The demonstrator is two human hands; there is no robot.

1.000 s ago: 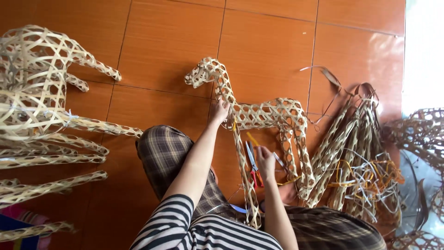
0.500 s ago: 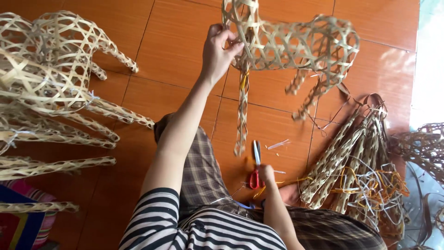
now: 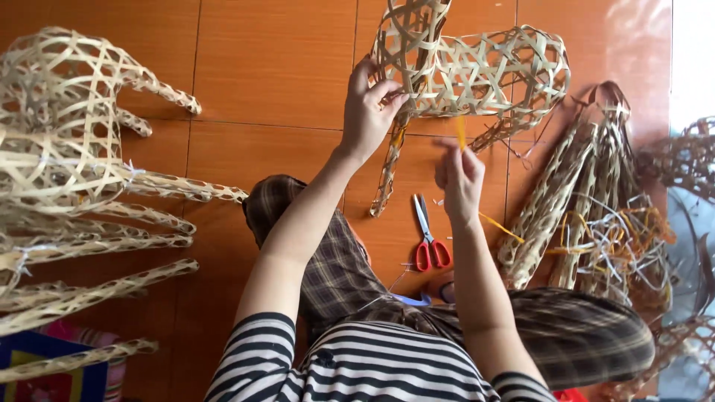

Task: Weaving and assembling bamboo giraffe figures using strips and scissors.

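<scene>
A woven bamboo animal figure (image 3: 484, 74) hangs in the air above the orange tiled floor, legs pointing down. My left hand (image 3: 369, 112) grips it at the base of the neck, where a front leg meets the body. My right hand (image 3: 460, 179) is raised just under the body and pinches a thin yellow strip (image 3: 462, 134) that runs up to the weave. Red-handled scissors (image 3: 428, 234) lie shut on the floor below my right wrist.
Finished woven figures (image 3: 67, 149) are stacked at the left, legs stretching toward my knee. A heap of woven legs and loose strips (image 3: 596, 216) lies at the right. A colourful mat (image 3: 45, 368) shows at the lower left. My plaid-trousered legs (image 3: 335, 260) fill the centre.
The figure went from standing on the floor to being held up by my left hand. My right hand left the scissors on the floor and rose to take the yellow strip.
</scene>
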